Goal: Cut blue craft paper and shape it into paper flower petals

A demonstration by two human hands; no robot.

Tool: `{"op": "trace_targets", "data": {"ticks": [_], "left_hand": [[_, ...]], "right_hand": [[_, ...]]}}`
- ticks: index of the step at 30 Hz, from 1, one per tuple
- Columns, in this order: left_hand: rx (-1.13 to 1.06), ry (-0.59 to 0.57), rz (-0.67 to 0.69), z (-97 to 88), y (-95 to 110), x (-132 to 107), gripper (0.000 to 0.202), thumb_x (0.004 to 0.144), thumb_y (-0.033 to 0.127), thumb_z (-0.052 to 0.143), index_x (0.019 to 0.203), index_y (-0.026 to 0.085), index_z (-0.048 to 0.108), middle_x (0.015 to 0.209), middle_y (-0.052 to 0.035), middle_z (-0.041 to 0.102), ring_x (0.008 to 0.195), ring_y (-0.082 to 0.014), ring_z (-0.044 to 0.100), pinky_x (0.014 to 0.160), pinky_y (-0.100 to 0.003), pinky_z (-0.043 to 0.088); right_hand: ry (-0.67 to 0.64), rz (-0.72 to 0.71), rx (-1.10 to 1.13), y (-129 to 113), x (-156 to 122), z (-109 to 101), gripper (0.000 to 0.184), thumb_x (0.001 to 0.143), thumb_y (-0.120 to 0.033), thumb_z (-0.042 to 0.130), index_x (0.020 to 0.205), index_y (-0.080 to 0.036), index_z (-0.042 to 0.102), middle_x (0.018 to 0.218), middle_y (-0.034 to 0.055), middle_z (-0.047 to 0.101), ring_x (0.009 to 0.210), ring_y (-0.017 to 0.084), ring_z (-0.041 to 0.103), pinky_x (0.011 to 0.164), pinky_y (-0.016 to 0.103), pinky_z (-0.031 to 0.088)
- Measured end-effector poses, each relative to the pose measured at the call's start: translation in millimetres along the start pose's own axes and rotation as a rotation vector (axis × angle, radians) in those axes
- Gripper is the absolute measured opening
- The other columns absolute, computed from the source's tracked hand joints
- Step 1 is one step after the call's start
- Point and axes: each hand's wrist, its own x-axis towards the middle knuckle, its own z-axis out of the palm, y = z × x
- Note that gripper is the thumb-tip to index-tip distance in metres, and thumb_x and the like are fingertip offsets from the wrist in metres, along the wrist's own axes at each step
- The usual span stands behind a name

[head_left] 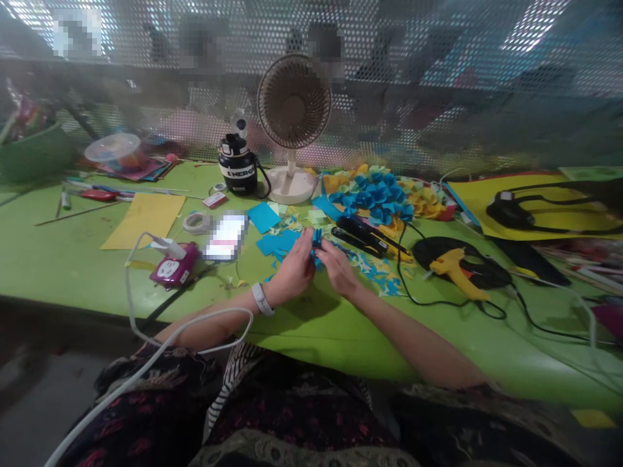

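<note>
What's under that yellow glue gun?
Under the glue gun is a round black thing, lying on the green table. The glue gun hides the part right beneath it, so I can't see that bit.

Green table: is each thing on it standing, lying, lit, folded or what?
Fan: upright, spinning unclear
Black bottle: upright, capped
Phone: lying, screen lit
Purple socket box: white plug inserted
Tape roll: lying flat
Glue gun: lying on its side
Yellow sheet: lying flat
Paper scraps: scattered
Blue paper piece: folded, between left hand and right hand
</note>
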Motion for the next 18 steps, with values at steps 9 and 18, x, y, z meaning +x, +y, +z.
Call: {"op": "trace_targets", "data": {"ticks": [9,18], "left_hand": [[-0.021,-0.006,0.047,5.6,20.0,-6.5,0.102,0.091,0.028,0.056,0.159,0.024,-0.019,0.171,-0.0137,-0.001,0.157,-0.0374,-0.001,0.128,-0.057,0.008],[-0.063,-0.025,0.051,6.3,22.0,-9.2,0.102,0.088,0.033,0.060,0.161,0.030,-0.010,0.172,-0.0084,0.004,0.157,-0.0376,0.001,0.128,-0.056,0.009]], "right_hand": [[-0.130,-0.067,-0.063,0.2,-11.9,6.0,0.104,0.087,-0.082,0.035,0.162,-0.012,0.014,0.166,0.0189,0.025,0.154,0.035,0.024,0.125,0.054,0.023],[-0.080,-0.203,-0.401,9.2,-13.1,10.4,0.118,0.083,-0.083,0.045,0.161,-0.004,0.006,0.163,0.0279,0.025,0.151,0.041,0.029,0.120,0.061,0.031]]}}
